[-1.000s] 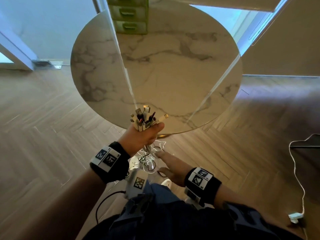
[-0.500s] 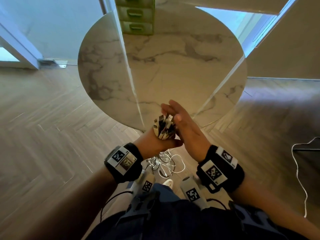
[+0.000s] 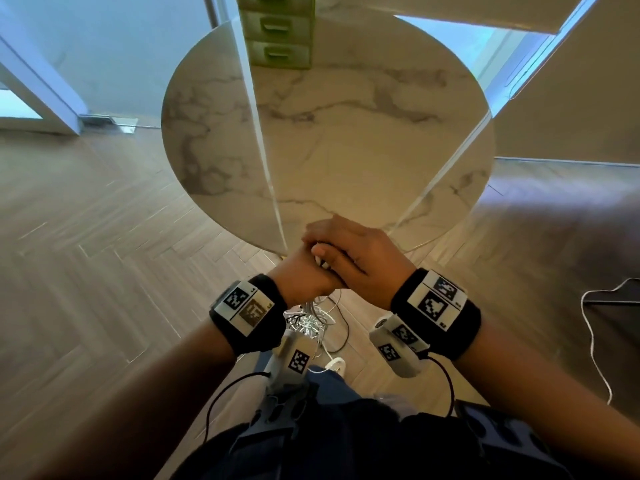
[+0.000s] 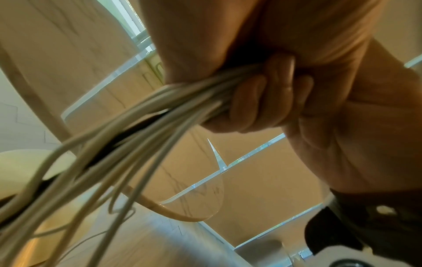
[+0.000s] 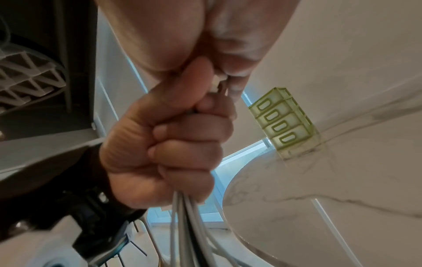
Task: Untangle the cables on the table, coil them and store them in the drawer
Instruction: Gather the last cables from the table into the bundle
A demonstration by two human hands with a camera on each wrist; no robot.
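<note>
My left hand [image 3: 304, 271] is a fist round a bundle of white cables with a dark one among them [image 4: 137, 135], held just off the near edge of the round marble table [image 3: 346, 133]. The loose lengths hang in a tangle [image 3: 311, 320] toward the floor. My right hand [image 3: 332, 244] lies over the top of the fist, its fingers curled over the plug ends [image 5: 217, 83], which are mostly hidden. The green drawer unit [image 3: 277, 36] stands at the table's far edge with its drawers closed; it shows again as the drawer unit [image 5: 283, 122] in the right wrist view.
Wood floor surrounds the table. A thin white cord [image 3: 595, 341] trails on the floor at the right beside a dark object [image 3: 623, 292]. A small white object [image 3: 334, 363] lies on the floor near my legs. A window and pale walls are behind the table.
My right hand rose from beneath the hanging cables, came beside the plug ends and now covers them. The left fist with the bundle stayed at the table's near edge.
</note>
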